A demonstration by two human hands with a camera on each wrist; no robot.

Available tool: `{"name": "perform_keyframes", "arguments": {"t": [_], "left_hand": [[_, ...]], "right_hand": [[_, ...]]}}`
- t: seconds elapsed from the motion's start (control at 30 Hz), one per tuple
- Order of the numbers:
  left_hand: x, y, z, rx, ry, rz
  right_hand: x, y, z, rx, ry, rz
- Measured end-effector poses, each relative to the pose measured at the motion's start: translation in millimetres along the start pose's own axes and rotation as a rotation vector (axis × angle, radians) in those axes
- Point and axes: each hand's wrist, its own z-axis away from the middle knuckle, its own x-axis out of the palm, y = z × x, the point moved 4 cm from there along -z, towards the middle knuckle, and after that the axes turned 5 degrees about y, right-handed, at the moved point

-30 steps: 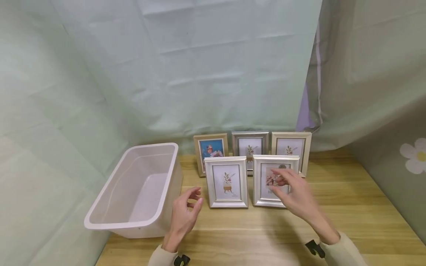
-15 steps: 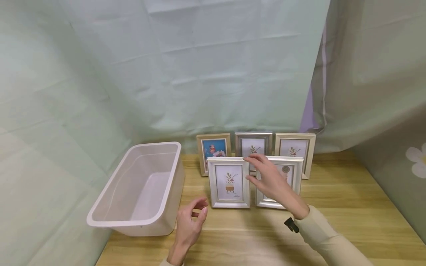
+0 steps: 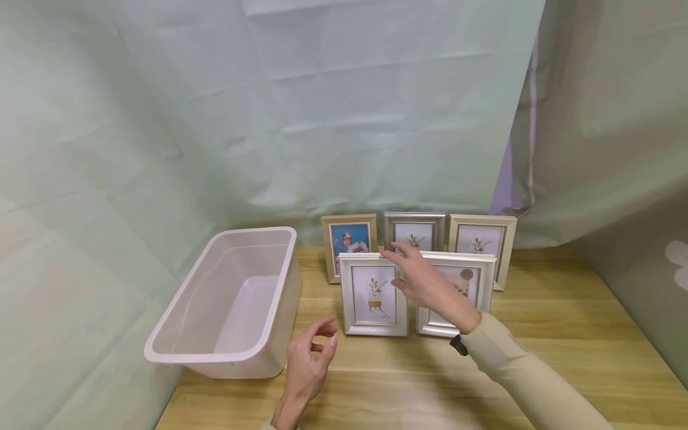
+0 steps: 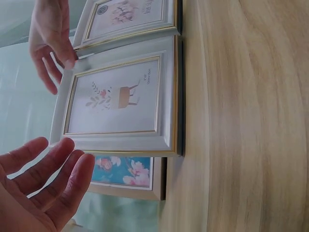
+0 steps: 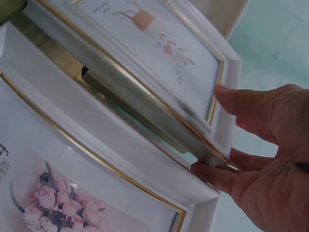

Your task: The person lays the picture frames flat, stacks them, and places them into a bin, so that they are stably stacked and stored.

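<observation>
A white picture frame [image 3: 373, 304] with a potted-plant print stands upright in the front row. My right hand [image 3: 427, 286] is at its top right corner; in the right wrist view the thumb [image 5: 246, 102] lies on the front border and the other fingers go behind it. To its right stands a second white picture frame [image 3: 486, 298] with a pink-flower print, partly covered by my right hand and wrist. My left hand [image 3: 309, 361] holds nothing. Its fingers are loosely bent, left of and in front of the potted-plant frame.
Behind stand a gold frame [image 3: 326, 251] with a blue picture, a silver-grey frame [image 3: 414, 217] and a cream frame [image 3: 507, 251]. A white plastic tub [image 3: 287, 251] sits left on the wooden table [image 3: 376, 394]. Pale green cloth [image 3: 376, 119] hangs behind.
My right hand has moved left from in front of the pink-flower frame to the top right corner of the potted-plant frame. My left hand stays much the same.
</observation>
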Motion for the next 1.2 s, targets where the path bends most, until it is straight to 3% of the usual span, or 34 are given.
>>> {"name": "perform_keyframes", "arguments": {"t": [0.27, 0.57, 0.8, 0.97, 1.03, 1.2], "left_hand": [[-2.1, -2.0, 0.1, 0.010, -0.002, 0.006], [-3.4, -3.2, -0.4, -0.029, 0.000, 0.009], [-6.1, -7.7, 0.1, -0.062, 0.002, 0.023], [-9.1, -9.7, -0.9, -0.064, 0.002, 0.035], [-9.6, -15.2, -1.5, -0.030, 0.008, 0.054], [-11.7, -24.0, -2.6, -0.042, 0.059, 0.041]], "right_hand": [[5, 2, -3.5, 0.040, -0.061, 0.012], [2, 2, -13.1, 0.058, -0.076, 0.015], [-6, 4, -7.7, 0.035, -0.012, -0.155], [-7, 4, -1.4, 0.060, -0.023, -0.195], [-7, 4, 2.2, 0.079, -0.021, -0.213], [-6, 3, 12.8, 0.166, 0.021, -0.313]]}}
